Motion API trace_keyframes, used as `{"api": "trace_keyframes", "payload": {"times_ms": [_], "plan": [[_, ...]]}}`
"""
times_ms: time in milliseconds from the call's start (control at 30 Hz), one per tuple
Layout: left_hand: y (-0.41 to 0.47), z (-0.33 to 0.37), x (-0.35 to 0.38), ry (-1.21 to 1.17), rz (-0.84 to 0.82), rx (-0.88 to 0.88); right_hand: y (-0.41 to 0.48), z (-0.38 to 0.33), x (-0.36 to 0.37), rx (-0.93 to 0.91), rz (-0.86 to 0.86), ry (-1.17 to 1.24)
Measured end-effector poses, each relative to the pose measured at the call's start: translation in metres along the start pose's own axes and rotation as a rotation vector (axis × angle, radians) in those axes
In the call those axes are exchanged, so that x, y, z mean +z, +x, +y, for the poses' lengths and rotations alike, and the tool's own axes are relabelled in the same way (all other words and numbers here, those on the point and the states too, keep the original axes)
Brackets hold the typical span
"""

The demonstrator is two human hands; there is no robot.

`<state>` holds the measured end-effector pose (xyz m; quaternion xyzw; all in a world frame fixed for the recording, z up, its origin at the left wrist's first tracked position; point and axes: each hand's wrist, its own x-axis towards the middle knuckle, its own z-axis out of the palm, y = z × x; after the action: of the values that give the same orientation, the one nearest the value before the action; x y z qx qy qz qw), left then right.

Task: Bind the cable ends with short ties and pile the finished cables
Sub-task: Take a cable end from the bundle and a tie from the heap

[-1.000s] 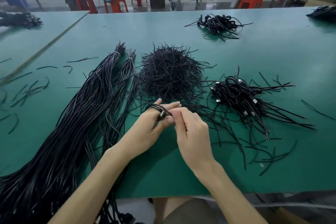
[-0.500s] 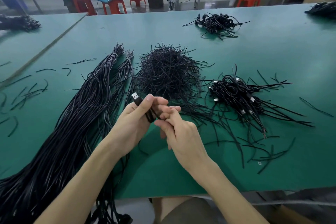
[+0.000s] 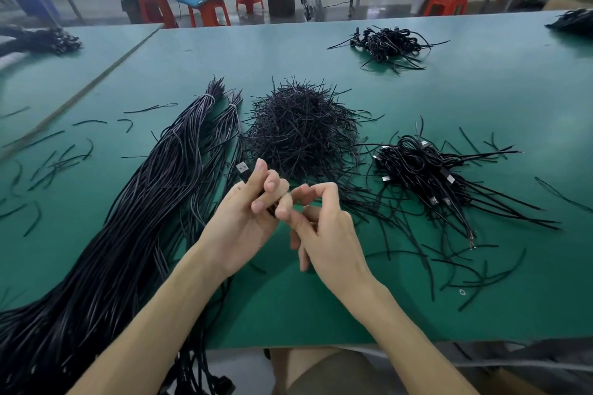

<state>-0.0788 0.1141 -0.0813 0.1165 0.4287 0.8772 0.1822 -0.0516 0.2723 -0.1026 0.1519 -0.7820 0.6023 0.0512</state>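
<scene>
Currently, fingers (image 3: 271, 184) of the left hand (image 3: 244, 224) curl round the cable (image 3: 243, 170), plug uppermost. Thumb and forefinger of the right hand (image 3: 324, 234) pinch the cable just beside them; any tie there is hidden. Judged step: twisting a tie shut. Next move: complete the twist, then set the cable on the finished pile (image 3: 423, 170), right of the tie heap (image 3: 301, 131).

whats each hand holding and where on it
The left hand grips a black cable with a silver USB plug just below the plug. The right hand curls its fingertips in beside it; what they pinch cannot be told.
</scene>
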Motion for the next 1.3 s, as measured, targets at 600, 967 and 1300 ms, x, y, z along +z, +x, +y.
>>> {"api": "trace_keyframes", "payload": {"times_ms": [600, 967, 1300], "plan": [[-0.006, 0.002, 0.007, 0.337, -0.172, -0.078, 0.0, 0.001, -0.005, -0.046, -0.168, -0.037], [-0.009, 0.02, -0.009, 0.415, -0.362, -0.141, -0.002, -0.002, 0.001, -0.042, -0.112, -0.137], [-0.008, 0.014, -0.01, 0.548, -0.156, -0.063, -0.002, 0.001, 0.002, -0.049, 0.014, -0.356]]}}
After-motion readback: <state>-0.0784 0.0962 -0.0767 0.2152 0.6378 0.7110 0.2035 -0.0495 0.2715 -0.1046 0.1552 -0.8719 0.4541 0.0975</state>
